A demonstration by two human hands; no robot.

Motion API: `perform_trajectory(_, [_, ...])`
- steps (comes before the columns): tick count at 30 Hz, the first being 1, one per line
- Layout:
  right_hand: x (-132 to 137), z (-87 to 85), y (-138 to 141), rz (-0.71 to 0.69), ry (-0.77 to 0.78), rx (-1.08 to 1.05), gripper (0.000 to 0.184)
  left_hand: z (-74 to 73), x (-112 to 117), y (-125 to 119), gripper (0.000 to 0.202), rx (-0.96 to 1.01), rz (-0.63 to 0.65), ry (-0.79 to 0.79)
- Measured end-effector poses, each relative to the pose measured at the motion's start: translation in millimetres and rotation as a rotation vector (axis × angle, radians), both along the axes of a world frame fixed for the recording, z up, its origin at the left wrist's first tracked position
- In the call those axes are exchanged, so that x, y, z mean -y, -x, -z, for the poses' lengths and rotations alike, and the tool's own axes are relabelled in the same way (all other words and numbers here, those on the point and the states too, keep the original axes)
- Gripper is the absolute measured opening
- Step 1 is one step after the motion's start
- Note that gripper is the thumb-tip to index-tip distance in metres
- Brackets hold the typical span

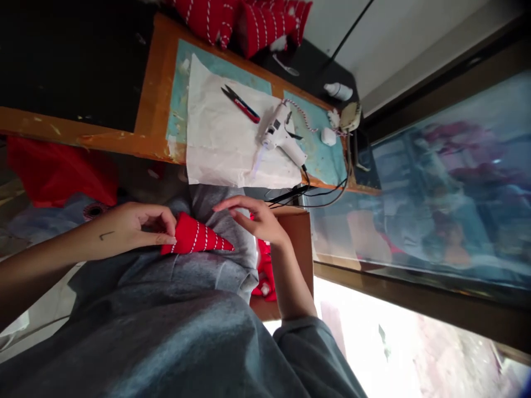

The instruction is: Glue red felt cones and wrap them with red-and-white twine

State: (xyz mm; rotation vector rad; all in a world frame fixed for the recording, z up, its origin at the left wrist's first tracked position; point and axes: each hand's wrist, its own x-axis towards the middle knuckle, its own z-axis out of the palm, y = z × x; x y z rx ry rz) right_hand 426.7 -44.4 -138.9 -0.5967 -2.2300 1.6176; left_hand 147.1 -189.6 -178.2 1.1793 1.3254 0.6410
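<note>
My left hand (pixel 153 225) pinches the wide end of a red felt cone (pixel 197 236) ringed with white twisted cord. The cone lies over my lap, its tip pointing right. To the right of it, my right hand (pixel 253 218) hovers with fingers stretched out, touching nothing. On the white paper (pixel 219 149) at the table's edge rests a white glue gun (pixel 282 132), its nozzle toward me. Scissors-like snips (pixel 240 103) with red and black handles lie to its left.
Several red striped cones (pixel 265 25) are piled at the back. A white bottle (pixel 338 91) lies at the back right. Black cables (pixel 327 193) hang off the table's right side, above a cardboard box (pixel 296 232) holding red pieces (pixel 265 271). A glass pane (pixel 456 182) stands at the right.
</note>
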Motion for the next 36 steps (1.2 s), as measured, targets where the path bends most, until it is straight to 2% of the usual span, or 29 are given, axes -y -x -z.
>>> perform_trajectory(2, [-2.1,2.5,18.1,-0.021,-0.028,-0.049,0.027,-0.5,0.0,0.6,0.022,-0.034,-0.027,0.0])
perform_trajectory(5, [-2.4,15.6,34.6,-0.009,-0.026,-0.069,0.022,-2.5,2.0,2.4,0.023,-0.084,-0.057,-0.003])
perform_trajectory(10, [3.5,30.3,30.3,0.045,0.09,0.084,0.016,4.5,9.3,11.0,0.028,-0.185,0.01,0.003])
perform_trajectory(13, [4.8,30.1,25.0,-0.019,0.09,0.113,0.017,18.1,15.8,15.8,0.036,-0.195,0.045,0.016])
perform_trajectory(16, [3.8,32.0,27.6,-0.143,0.096,0.079,0.013,29.1,20.7,15.6,0.039,-0.169,0.038,0.014])
perform_trajectory(18, [5.8,35.9,33.3,-0.222,0.117,0.054,0.011,31.6,21.8,13.7,0.039,-0.153,0.027,0.022])
perform_trajectory(20, [11.7,39.9,40.1,-0.241,0.135,0.055,0.012,31.3,21.8,12.4,0.038,-0.141,0.032,0.045])
perform_trajectory(23, [24.7,42.6,48.0,-0.192,0.22,0.053,0.019,30.8,22.6,13.3,0.042,-0.086,0.057,0.099])
perform_trajectory(27, [32.7,42.2,49.5,-0.008,0.378,0.05,0.029,31.8,29.3,14.1,0.057,-0.028,0.006,0.128])
perform_trajectory(29, [31.5,42.9,48.3,0.035,0.313,0.061,0.023,30.5,33.2,12.2,0.064,-0.02,-0.019,0.12])
perform_trajectory(31, [30.3,43.5,48.2,-0.037,0.197,0.063,0.018,27.7,35.5,9.2,0.069,0.002,-0.021,0.111])
perform_trajectory(34, [32.1,41.1,51.3,-0.165,0.12,0.068,0.024,22.3,35.2,5.4,0.076,0.011,-0.008,0.109])
perform_trajectory(36, [33.7,37.1,54.1,-0.176,0.129,0.083,0.03,19.2,33.5,4.6,0.079,-0.01,-0.008,0.106])
